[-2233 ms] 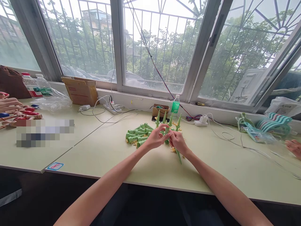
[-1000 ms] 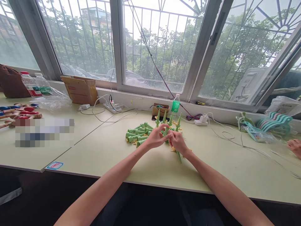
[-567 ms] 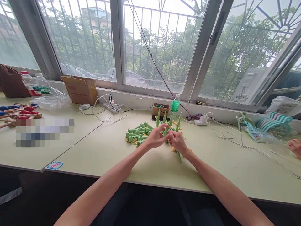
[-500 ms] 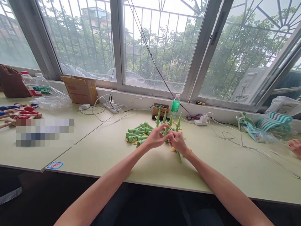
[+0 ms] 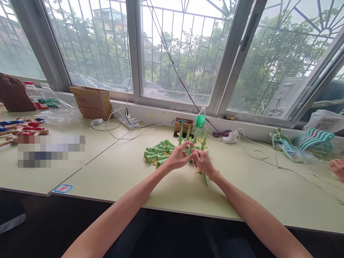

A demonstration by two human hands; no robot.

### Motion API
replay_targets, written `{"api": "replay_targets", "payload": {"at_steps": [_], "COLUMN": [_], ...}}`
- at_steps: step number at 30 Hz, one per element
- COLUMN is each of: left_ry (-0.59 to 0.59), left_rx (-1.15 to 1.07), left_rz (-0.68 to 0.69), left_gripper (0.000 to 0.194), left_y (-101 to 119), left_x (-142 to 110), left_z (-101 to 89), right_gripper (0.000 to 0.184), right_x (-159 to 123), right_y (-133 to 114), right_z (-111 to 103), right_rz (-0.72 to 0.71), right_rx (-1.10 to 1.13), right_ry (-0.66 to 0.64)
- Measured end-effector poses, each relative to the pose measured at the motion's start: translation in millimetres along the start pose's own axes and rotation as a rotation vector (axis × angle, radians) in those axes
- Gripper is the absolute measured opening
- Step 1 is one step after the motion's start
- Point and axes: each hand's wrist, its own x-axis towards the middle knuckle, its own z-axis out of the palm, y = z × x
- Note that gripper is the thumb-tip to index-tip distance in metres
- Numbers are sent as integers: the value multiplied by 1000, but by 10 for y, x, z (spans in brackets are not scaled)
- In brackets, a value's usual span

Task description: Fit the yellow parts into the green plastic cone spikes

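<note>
My left hand (image 5: 178, 157) is curled round a green plastic spike (image 5: 189, 149), partly hidden by the fingers. Against its fingertips, my right hand (image 5: 203, 161) is closed in a pinch; what is in it stays hidden. Behind both hands, several pointed green spikes (image 5: 180, 136) with small yellow pieces stand upright. One more green spike (image 5: 204, 179) pokes out below my right hand, tip towards the table edge. Left of my hands lies a pile of hollow green tubes (image 5: 157, 150) with yellow bits among them.
A green-labelled bottle (image 5: 201, 118) and a small open box (image 5: 184, 125) stand behind the spikes. White cables (image 5: 258, 154) and a power strip (image 5: 129, 123) lie across the table (image 5: 113, 179). Teal hangers (image 5: 313, 139) and another person's hand (image 5: 336, 167) are at right.
My hands and the green parts keep almost the same position. At the far right, the other person's hand has shifted slightly.
</note>
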Motion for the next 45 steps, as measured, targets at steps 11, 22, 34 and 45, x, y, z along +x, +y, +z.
{"api": "replay_targets", "payload": {"at_steps": [11,22,34,45], "left_ry": [-22,-16,-39,-44], "left_rx": [28,13,26,32], "left_rz": [-11,-9,-9,-11], "left_gripper": [45,41,41,39], "left_y": [-4,8,32,23], "left_x": [5,-1,-4,0], "left_z": [-8,0,-14,-10], "right_gripper": [51,50,52,52], "right_x": [1,7,-11,-7], "right_y": [-5,7,-22,-11], "right_z": [8,6,12,10], "right_rz": [3,-12,-41,-54], "right_rx": [-10,-26,-42,-83], "right_ry": [12,0,-9,-6]}}
